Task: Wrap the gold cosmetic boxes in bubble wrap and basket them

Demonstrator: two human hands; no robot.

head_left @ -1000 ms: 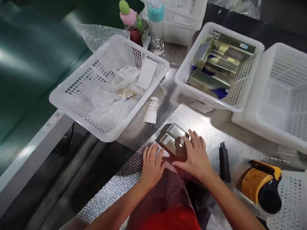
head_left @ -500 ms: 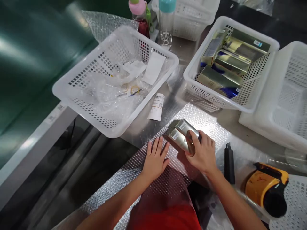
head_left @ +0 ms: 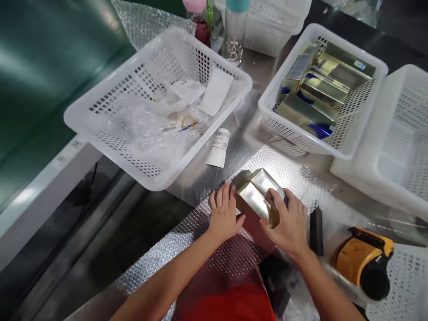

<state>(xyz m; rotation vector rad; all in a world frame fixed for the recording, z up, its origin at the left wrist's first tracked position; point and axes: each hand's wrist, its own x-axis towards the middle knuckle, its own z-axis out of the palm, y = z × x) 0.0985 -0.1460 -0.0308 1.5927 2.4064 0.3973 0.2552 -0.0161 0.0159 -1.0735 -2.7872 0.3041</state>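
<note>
Two shiny gold boxes (head_left: 256, 196) stand side by side on a sheet of bubble wrap (head_left: 214, 263). My right hand (head_left: 288, 220) grips them from the right, with its thumb at their near end and its fingers over the far side. My left hand (head_left: 224, 216) is on the left of the boxes, fingers stretched out over the wrap and their tips close to the boxes' left end. Whether those tips touch the boxes, I cannot tell. A curled paper label (head_left: 218, 149) lies on the metal table beyond.
A white basket (head_left: 157, 180) of crumpled plastic and papers stands at left. Another basket (head_left: 264, 104) holds several gold boxes; an adjoining white basket (head_left: 384, 165) is at right. Near my right arm are a black cutter (head_left: 316, 232) and a yellow tape dispenser (head_left: 363, 261). Bottles (head_left: 234, 33) stand behind.
My left hand has moved up and right, closer to the gold boxes. The boxes have shifted slightly right and tilted in my right hand's grip.
</note>
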